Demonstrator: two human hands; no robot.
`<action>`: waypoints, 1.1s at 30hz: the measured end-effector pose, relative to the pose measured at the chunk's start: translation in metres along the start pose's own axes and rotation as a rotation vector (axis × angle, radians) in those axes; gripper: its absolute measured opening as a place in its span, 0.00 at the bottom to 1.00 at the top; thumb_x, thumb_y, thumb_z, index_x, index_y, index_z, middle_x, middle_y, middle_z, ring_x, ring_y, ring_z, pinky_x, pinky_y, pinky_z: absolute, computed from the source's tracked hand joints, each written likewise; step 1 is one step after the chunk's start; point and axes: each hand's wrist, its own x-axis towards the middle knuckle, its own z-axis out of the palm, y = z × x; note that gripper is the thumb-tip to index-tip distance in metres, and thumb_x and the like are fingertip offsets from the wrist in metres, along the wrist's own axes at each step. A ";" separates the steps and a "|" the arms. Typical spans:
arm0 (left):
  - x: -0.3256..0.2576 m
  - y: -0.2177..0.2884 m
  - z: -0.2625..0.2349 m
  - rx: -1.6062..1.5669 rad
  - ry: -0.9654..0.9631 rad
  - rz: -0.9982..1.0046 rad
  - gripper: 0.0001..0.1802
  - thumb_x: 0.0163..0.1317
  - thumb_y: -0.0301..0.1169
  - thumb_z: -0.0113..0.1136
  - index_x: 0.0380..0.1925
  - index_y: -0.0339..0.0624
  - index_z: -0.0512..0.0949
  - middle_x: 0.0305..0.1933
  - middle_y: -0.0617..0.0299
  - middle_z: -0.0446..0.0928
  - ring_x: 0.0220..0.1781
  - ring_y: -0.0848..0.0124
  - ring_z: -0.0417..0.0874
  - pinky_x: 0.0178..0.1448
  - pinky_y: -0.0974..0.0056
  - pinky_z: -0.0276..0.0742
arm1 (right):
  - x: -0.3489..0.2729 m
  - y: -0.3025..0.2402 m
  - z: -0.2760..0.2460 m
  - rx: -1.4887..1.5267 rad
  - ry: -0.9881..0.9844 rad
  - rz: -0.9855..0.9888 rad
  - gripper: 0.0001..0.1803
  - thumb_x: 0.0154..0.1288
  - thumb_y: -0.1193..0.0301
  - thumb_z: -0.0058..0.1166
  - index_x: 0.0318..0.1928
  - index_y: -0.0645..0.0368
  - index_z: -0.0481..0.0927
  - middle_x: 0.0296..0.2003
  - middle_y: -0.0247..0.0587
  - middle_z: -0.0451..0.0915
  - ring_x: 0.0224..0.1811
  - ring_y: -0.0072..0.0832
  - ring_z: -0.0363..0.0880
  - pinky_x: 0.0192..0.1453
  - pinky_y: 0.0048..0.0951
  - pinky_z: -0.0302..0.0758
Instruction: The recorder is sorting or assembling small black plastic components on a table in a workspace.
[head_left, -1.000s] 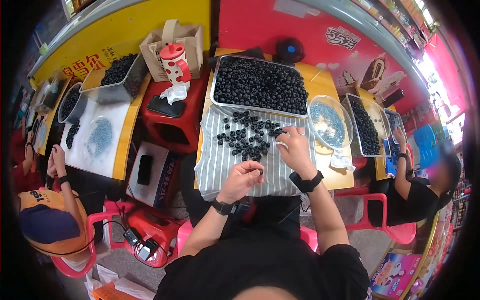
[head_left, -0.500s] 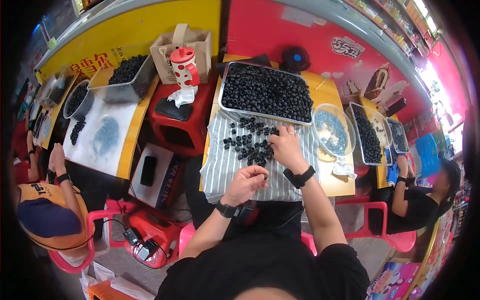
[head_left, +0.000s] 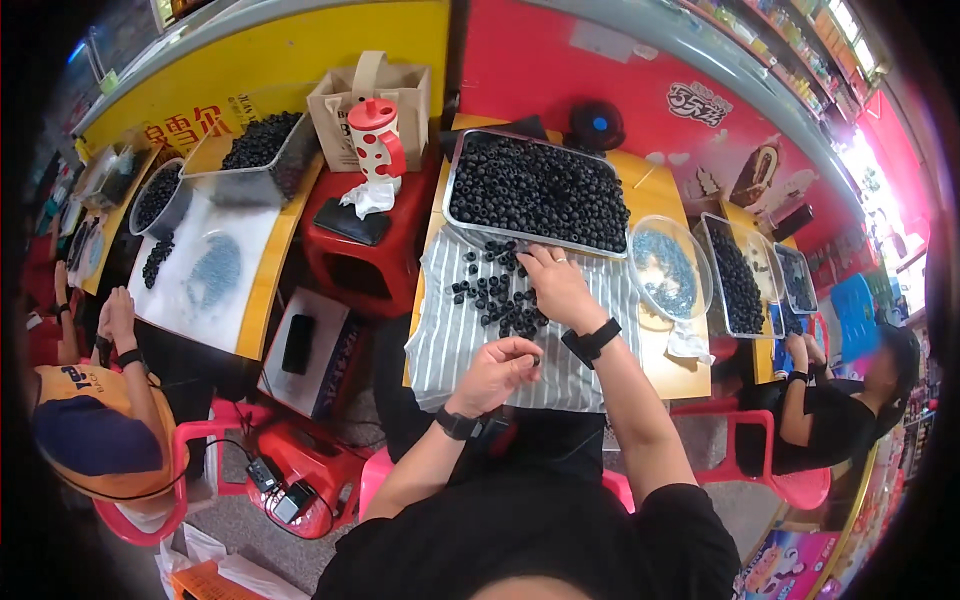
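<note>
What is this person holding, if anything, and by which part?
The left hand pinches a small dark piece at its fingertips; by which part is unclear. Whether the right hand holds anything cannot be told.

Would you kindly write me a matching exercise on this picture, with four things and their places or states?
1. Left hand
2. Right hand
3. White tumbler with red spots
4. Silver-rimmed rectangular tray of black beads

A. standing on the red plastic stool
B. pinching one small dark piece
C. at the far edge of the grey-and-white striped cloth
D. at the loose black beads

Pairs: 1-B; 2-D; 3-A; 4-C
</note>
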 end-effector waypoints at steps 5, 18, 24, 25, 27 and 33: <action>-0.002 0.001 0.002 -0.003 0.040 0.000 0.10 0.65 0.22 0.57 0.46 0.32 0.77 0.40 0.59 0.79 0.41 0.70 0.82 0.46 0.65 0.79 | -0.018 -0.018 -0.020 0.069 -0.206 -0.084 0.23 0.53 0.78 0.53 0.53 0.58 0.76 0.58 0.44 0.72 0.56 0.44 0.72 0.52 0.48 0.71; -0.001 0.000 0.001 0.010 0.014 -0.006 0.10 0.65 0.22 0.58 0.45 0.33 0.77 0.41 0.60 0.79 0.40 0.68 0.82 0.46 0.64 0.79 | 0.030 0.061 -0.021 0.205 0.150 -0.086 0.14 0.55 0.71 0.59 0.42 0.64 0.80 0.38 0.49 0.77 0.44 0.48 0.74 0.50 0.43 0.72; -0.002 0.000 0.000 0.003 0.000 -0.015 0.10 0.65 0.23 0.58 0.45 0.32 0.77 0.40 0.59 0.78 0.40 0.68 0.81 0.48 0.63 0.78 | 0.060 0.076 0.006 0.287 0.137 -0.076 0.14 0.58 0.68 0.58 0.42 0.64 0.80 0.37 0.50 0.77 0.44 0.47 0.74 0.50 0.42 0.72; -0.001 0.000 0.000 0.008 -0.008 -0.022 0.10 0.65 0.23 0.58 0.45 0.32 0.77 0.40 0.59 0.79 0.40 0.68 0.81 0.48 0.63 0.78 | 0.063 0.076 0.006 0.335 0.156 -0.054 0.14 0.58 0.69 0.58 0.42 0.64 0.80 0.37 0.49 0.76 0.44 0.47 0.74 0.50 0.42 0.72; -0.003 -0.001 0.000 0.015 -0.003 -0.042 0.10 0.65 0.23 0.58 0.45 0.32 0.77 0.40 0.59 0.79 0.40 0.69 0.81 0.48 0.63 0.78 | 0.066 0.075 0.005 0.270 0.245 -0.017 0.13 0.57 0.72 0.58 0.43 0.63 0.80 0.37 0.49 0.76 0.44 0.47 0.74 0.50 0.42 0.72; -0.001 -0.004 -0.003 -0.002 -0.009 -0.035 0.10 0.65 0.22 0.58 0.45 0.32 0.77 0.42 0.59 0.78 0.42 0.69 0.81 0.48 0.63 0.80 | 0.099 0.074 0.006 0.171 0.300 -0.044 0.19 0.53 0.75 0.61 0.49 0.57 0.78 0.45 0.47 0.74 0.49 0.47 0.72 0.52 0.43 0.73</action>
